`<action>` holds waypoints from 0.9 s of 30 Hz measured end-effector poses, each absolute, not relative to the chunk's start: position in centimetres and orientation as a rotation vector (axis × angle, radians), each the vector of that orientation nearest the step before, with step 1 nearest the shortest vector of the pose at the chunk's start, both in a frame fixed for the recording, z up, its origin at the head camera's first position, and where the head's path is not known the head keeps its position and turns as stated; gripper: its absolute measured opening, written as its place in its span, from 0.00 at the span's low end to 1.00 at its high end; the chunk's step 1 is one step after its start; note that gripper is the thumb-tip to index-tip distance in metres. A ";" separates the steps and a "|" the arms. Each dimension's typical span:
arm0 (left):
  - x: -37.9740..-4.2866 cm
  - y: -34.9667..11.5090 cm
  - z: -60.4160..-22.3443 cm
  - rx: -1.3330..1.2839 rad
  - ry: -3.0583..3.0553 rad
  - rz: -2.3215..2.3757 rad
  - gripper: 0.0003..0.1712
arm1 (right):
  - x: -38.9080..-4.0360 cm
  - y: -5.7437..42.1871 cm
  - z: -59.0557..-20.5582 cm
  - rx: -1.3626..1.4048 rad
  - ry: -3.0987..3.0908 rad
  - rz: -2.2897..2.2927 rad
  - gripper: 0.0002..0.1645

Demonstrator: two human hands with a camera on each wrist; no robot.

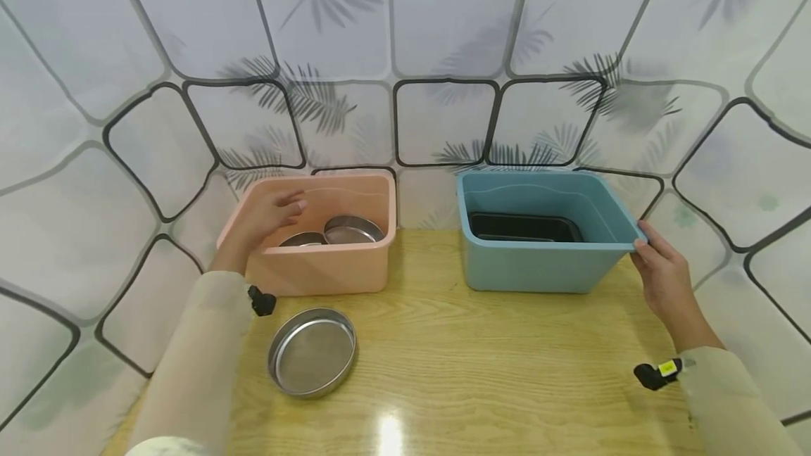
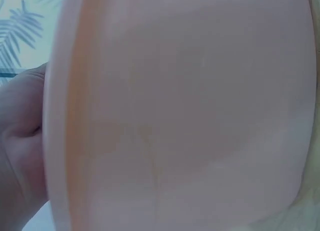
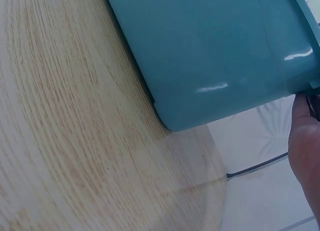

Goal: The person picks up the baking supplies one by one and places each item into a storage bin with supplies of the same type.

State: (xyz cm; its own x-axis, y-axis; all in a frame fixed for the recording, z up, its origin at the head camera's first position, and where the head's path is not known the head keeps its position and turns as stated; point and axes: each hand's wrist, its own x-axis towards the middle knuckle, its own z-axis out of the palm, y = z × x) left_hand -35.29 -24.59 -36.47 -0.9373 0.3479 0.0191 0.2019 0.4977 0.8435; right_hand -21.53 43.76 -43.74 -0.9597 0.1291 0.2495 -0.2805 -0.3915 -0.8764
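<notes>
My left hand (image 1: 266, 217) hovers over the left side of the pink bin (image 1: 317, 269), fingers loosely bent and holding nothing. Inside that bin lie two round metal pans, one (image 1: 353, 231) leaning beside the other (image 1: 303, 238). In the left wrist view the pink wall hides most of the left hand (image 2: 22, 126). My right hand (image 1: 662, 276) grips the blue bin (image 1: 529, 269) by its front right rim corner, with the thumb on the rim. A dark rectangular baking pan (image 1: 522, 228) sits inside the blue bin.
A round metal cake pan (image 1: 313, 354) rests on the wooden table (image 1: 456, 357) in front of the pink bin, right of my left forearm. A patterned curtain (image 1: 443, 34) encloses the back and both sides. The two bins stand apart along the back.
</notes>
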 end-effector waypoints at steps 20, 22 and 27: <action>-27.6 -25.2 -35.9 0.547 2.491 1.706 0.37 | -21.7 43.6 -43.6 0.164 -1.496 2.435 0.32; -26.7 -25.2 -36.2 0.552 2.511 1.747 0.36 | -21.6 43.6 -43.6 0.168 -1.494 2.436 0.32; -24.5 -25.1 -37.2 0.545 2.570 1.888 0.32 | -21.7 43.6 -43.7 0.163 -1.527 2.416 0.34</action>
